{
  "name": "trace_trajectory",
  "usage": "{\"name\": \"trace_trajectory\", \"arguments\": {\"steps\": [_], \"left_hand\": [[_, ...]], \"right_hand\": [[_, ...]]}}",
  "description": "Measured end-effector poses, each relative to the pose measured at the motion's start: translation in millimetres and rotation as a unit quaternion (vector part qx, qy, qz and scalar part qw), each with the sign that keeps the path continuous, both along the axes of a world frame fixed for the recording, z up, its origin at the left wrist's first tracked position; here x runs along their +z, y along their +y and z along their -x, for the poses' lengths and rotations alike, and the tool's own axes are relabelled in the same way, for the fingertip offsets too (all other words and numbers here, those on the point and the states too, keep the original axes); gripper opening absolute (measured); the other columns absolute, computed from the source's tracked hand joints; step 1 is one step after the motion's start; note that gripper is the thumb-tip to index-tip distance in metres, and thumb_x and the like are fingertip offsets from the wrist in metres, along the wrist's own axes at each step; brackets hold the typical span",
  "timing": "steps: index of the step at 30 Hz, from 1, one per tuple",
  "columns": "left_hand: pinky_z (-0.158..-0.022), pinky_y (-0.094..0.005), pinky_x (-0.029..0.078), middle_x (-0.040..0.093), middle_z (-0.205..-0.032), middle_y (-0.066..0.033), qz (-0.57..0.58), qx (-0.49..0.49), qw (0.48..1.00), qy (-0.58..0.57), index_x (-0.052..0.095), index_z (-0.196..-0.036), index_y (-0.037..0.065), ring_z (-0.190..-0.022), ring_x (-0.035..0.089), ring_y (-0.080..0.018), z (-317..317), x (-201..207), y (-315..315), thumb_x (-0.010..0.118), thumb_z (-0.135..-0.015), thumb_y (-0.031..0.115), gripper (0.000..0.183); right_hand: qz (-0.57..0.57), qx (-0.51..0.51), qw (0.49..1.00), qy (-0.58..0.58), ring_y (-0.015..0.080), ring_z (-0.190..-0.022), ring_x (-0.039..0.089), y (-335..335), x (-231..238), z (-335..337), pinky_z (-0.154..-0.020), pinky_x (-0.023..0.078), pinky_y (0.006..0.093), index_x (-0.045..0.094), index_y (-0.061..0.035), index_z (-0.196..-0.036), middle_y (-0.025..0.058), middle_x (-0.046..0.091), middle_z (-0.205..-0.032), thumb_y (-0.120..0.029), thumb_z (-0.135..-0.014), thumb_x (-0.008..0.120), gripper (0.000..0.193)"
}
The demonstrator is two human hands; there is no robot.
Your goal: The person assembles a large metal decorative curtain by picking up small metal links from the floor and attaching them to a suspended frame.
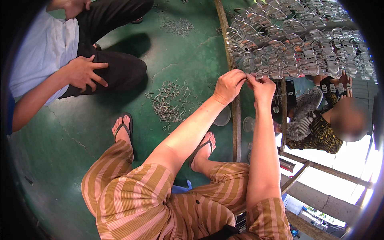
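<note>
My left hand (229, 86) and my right hand (262, 89) meet fingertip to fingertip at the lower left edge of a hanging mass of shiny metal pieces (296, 56). Both are closed in a pinch. What lies between the fingers is too small to make out. The hanging pieces look like bent, silvery wire-framed parts, strung in rows on a wooden frame (237, 132). On the green floor, left of my left forearm, lies a loose pile of small curved metal hooks (166, 103).
A person in a light blue shirt (48, 52) sits at the left, one hand on a dark-trousered knee. Another person in a patterned top (320, 132) is beyond the frame at the right. A second pile of hooks (178, 27) and a round translucent tub (223, 116) rest on the floor.
</note>
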State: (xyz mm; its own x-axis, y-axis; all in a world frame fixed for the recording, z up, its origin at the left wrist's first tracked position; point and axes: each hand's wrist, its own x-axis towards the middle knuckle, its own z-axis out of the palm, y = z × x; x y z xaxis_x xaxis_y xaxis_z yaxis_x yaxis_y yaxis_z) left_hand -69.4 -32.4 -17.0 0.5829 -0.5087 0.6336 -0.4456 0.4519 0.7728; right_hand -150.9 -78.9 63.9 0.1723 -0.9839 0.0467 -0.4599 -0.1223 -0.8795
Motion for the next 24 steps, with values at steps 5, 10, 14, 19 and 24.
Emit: {"name": "trace_trajectory", "arguments": {"steps": [5, 10, 14, 19, 24], "left_hand": [[-0.064, -0.0327, 0.047, 0.058, -0.082, -0.0049, -0.015, 0.036, 0.999, -0.024, 0.060, -0.079, 0.005, -0.076, 0.057, -0.0237, -4, 4, -4, 0.068, -0.066, 0.003, 0.015], [-0.063, -0.0337, 0.045, 0.055, -0.079, -0.0045, -0.012, 0.050, 0.997, -0.055, 0.059, -0.078, 0.006, -0.074, 0.054, -0.0236, -12, 5, -10, 0.069, -0.066, 0.005, 0.016], [-0.063, -0.0338, 0.045, 0.055, -0.079, -0.0042, -0.017, 0.039, 0.995, -0.092, 0.059, -0.079, 0.007, -0.074, 0.053, -0.0236, -14, 2, -11, 0.069, -0.065, 0.006, 0.017], [-0.064, -0.0338, 0.046, 0.055, -0.079, -0.0042, -0.020, 0.037, 0.993, -0.109, 0.059, -0.078, 0.007, -0.073, 0.053, -0.0236, -10, 5, -10, 0.069, -0.064, 0.006, 0.018], [-0.062, -0.0294, 0.046, 0.058, -0.080, -0.0046, 0.020, -0.009, 0.999, -0.038, 0.059, -0.081, 0.005, -0.071, 0.056, -0.0186, -10, 1, -6, 0.065, -0.070, 0.001, 0.013]], "right_hand": [[-0.004, -0.007, 1.000, 0.008, 0.0089, -0.056, 0.055, -7, -5, 3, -0.052, 0.042, 0.0216, 0.065, 0.0033, -0.078, 0.0057, 0.062, -0.063, -0.013, -0.070, 0.073, 0.020], [0.115, -0.003, 0.988, 0.106, 0.0101, -0.056, 0.056, -4, 1, -5, -0.055, 0.043, 0.0272, 0.066, 0.0022, -0.076, 0.0061, 0.061, -0.059, -0.028, -0.067, 0.075, 0.032], [0.101, -0.060, 0.984, 0.131, 0.0115, -0.054, 0.055, 3, 10, -13, -0.055, 0.043, 0.0280, 0.065, 0.0029, -0.074, 0.0077, 0.062, -0.060, -0.029, -0.066, 0.075, 0.034], [0.165, -0.110, 0.971, 0.134, 0.0150, -0.051, 0.053, 0, 10, -7, -0.055, 0.043, 0.0304, 0.065, 0.0041, -0.072, 0.0080, 0.060, -0.058, -0.028, -0.066, 0.074, 0.034], [0.144, -0.071, 0.979, 0.126, 0.0138, -0.051, 0.054, -5, 9, 1, -0.055, 0.044, 0.0288, 0.065, 0.0052, -0.072, 0.0071, 0.060, -0.058, -0.024, -0.068, 0.073, 0.031]]}}
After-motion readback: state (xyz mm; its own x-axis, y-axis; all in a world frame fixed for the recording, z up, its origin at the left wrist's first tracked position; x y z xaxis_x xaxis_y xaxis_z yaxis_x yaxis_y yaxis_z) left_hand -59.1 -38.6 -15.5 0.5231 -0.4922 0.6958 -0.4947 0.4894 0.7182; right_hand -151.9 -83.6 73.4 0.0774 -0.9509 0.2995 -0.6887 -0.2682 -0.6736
